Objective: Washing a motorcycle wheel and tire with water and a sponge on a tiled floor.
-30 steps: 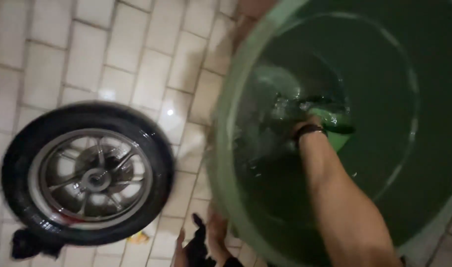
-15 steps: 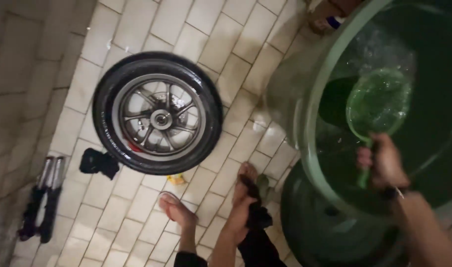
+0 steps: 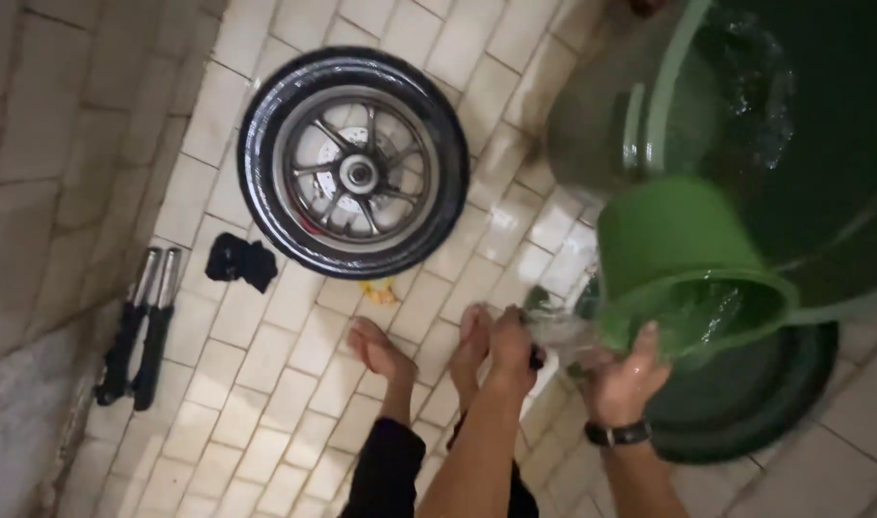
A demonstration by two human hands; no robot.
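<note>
Tiled floor [image 3: 294,384], pale rectangular tiles, wet and glossy near the feet; dim lighting; grey wall edge at far left.

Nearest items:
- Right hand [image 3: 622,376]: dark wristband below it, fingers curled up against the underside and rim of a green plastic scoop [image 3: 686,273]. The scoop is tilted, its mouth facing down toward the person, and water spills from its lip. It lies directly above and beyond the right fingertips; its long axis runs from the rim at the fingers up and away toward its base.
- Left hand [image 3: 511,338]: closed loosely into a fist, just left of the right hand, beside the falling water. Something small and dark shows at its right edge; whether the fingers grip it cannot be told. Of the two hands, the right is the one on the scoop; the left is close but apart from it.
- Two bare feet [image 3: 381,350] just left of the left hand.

Middle distance:
- Large green water barrel [image 3: 649,115], behind and above the scoop, its inside dark.
- Dark round lid or base [image 3: 745,403] under the scoop, to the right of the right hand.
- Small yellow scrap [image 3: 379,291] on the tiles beyond the feet.
- Black cloth [image 3: 241,261], crumpled, further left.

Farthest:
- Motorcycle wheel [image 3: 354,163], lying flat, black tyre, spoked grey rim, well beyond the left fingers.
- Pair of fork tubes [image 3: 136,326], side by side near the left wall.
</note>
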